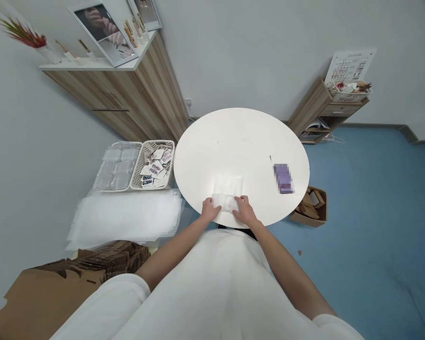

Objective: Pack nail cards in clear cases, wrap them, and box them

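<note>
A thin white packing sheet (228, 184) lies at the near edge of the round white table (230, 137). Its near part is folded into a flat bundle; whatever may be inside cannot be made out. My left hand (210, 210) grips the bundle's left end, with the thumb on top near the lower edge. At the right end, my right hand (245, 210) holds it the same way, fingers bent over the upper corner. Farther right on the tabletop lies a purple, pixelated rectangular object (284, 178), apart from both hands.
Left of the table stand a basket of printed cards (156, 167), a basket of clear plastic boxes (116, 167), stacked translucent sheets (123, 215) and flattened brown cardboard (53, 293). A carton (310, 207) sits on the floor at right. Cabinets (156, 89) line the back wall.
</note>
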Demonstrator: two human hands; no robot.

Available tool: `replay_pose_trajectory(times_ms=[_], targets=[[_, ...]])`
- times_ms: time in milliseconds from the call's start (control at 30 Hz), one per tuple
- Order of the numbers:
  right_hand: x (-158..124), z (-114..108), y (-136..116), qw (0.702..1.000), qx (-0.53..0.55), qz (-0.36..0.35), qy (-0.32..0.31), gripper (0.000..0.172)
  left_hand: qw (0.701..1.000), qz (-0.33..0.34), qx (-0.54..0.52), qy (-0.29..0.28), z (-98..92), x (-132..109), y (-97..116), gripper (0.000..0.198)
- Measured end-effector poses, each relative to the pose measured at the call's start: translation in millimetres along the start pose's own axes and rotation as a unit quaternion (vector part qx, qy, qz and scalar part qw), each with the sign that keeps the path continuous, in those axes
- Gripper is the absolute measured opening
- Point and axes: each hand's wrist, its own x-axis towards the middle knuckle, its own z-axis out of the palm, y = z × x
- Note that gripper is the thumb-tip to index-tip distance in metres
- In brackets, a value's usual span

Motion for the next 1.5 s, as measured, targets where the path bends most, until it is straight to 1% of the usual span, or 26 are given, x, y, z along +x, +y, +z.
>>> replay_pose_trajectory(times_ms=[67, 100, 133, 200, 300, 367, 433, 533, 633, 733, 833, 933, 1033, 1100, 1167, 1267, 1367, 1500], targets=[[0.2, 0.4, 0.7, 1.0, 0.002, -0.003, -0.004, 0.059, 0.998, -0.047, -0.046, -0.001, -4.2, 4.1, 0.4, 0.062], [0.3, 0.7, 1.4, 1.0, 0.002, -0.005, -0.005, 0.06, 0.996, -0.065, -0.058, -0.013, -7.3, 6.4, 0.3, 0.064], [0.3, 0.9, 2.1, 1.0, 0.002, -0.007, -0.006, 0.06, 0.995, -0.076, -0.064, -0.032, -10.7, 8.7, 0.2, 0.064], [0.1, 1.2, 3.5, 1.0, 0.001, -0.011, -0.008, 0.06, 0.992, -0.079, -0.059, -0.077, -17.8, 12.3, 0.4, 0.053], [-0.2, 1.1, 4.5, 1.0, 0.006, -0.015, -0.014, 0.059, 0.99, -0.049, -0.051, -0.126, -25.2, 13.8, 2.3, 0.029], [-0.6, 0.5, 4.4, 1.0, 0.008, -0.018, -0.016, 0.059, 0.987, -0.021, -0.049, -0.149, -26.5, 12.6, 4.0, 0.02], [-0.8, -0.2, 3.8, 1.0, 0.01, -0.016, -0.016, 0.059, 0.988, 0.028, -0.019, -0.15, -25.5, 11.0, 5.7, 0.014], [-0.9, -0.9, 2.2, 1.0, 0.01, -0.009, -0.017, 0.058, 0.987, 0.085, 0.041, -0.127, -23.1, 9.7, 8.5, 0.008], [-0.9, 0.7, -0.7, 1.0, 0.005, -0.004, -0.012, 0.056, 0.985, 0.109, 0.077, -0.108, -21.3, 8.3, 13.9, 0.015], [-0.6, 5.6, -5.9, 1.0, 0.005, -0.003, -0.009, 0.053, 0.974, 0.159, 0.128, -0.101, -17.8, 4.6, 22.2, 0.019], [0.6, 12.4, -12.1, 1.0, 0.017, 0.002, -0.005, 0.051, 0.964, 0.186, 0.152, -0.113, -10.2, -0.5, 29.5, 0.015], [2.7, 16.7, -14.7, 0.999, 0.031, 0.013, 0.005, 0.043, 0.961, 0.197, 0.153, -0.122, 0.4, -5.2, 32.8, 0.01], [4.9, 15.3, -11.0, 0.998, 0.063, 0.021, 0.002, 0.035, 0.958, 0.202, 0.154, -0.136, 9.1, -8.9, 32.6, 0.005], [6.0, 12.1, -6.5, 0.994, 0.107, 0.017, -0.007, 0.037, 0.954, 0.204, 0.159, -0.15, 11.9, -10.9, 31.9, 0.001], [7.0, 8.9, -2.6, 0.986, 0.165, 0.016, -0.014, 0.04, 0.948, 0.213, 0.167, -0.169, 12.5, -12.6, 31.2, 0.012], [9.5, 7.8, -1.0, 0.972, 0.232, 0.037, 0.002, 0.033, 0.935, 0.236, 0.182, -0.193, 11.4, -14.7, 30.8, 0.025], [13.4, 12.1, -3.9, 0.969, 0.233, 0.068, 0.035, 0.028, 0.925, 0.25, 0.201, -0.203, 9.2, -16.6, 29.8, 0.031], [17.0, 19.8, -6.9, 0.972, 0.212, 0.088, 0.058, 0.03, 0.909, 0.276, 0.211, -0.23, 1.7, -18.2, 24.5, 0.034]])
